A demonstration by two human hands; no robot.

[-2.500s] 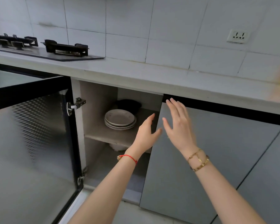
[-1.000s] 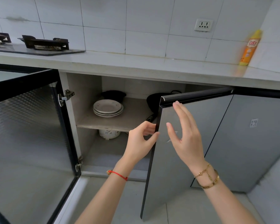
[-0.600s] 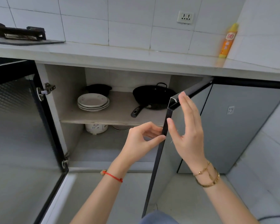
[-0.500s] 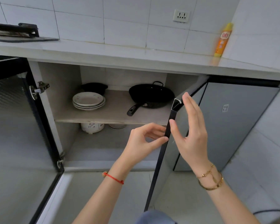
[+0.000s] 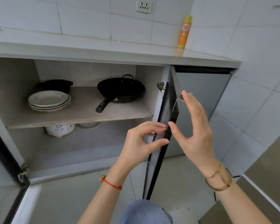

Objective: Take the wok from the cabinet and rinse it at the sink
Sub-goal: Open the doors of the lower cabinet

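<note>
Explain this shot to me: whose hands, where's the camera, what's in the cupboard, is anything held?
No machine here: a person's two bare hands, filmed by one camera worn on the head, looking forward and down. The left hand pinches the edge of the open cupboard door; the right hand lies flat against it, fingers straight. On the upper shelf sit the black wok, a stack of plates and a dark pot. Below it stands a white cooker. An orange bottle stands on the counter. The wok is untouched.

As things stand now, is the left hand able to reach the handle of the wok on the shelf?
Probably yes. The cabinet door stands wide open, and the wok points its handle outward, with nothing in front. The left hand must first release the door's edge.
</note>
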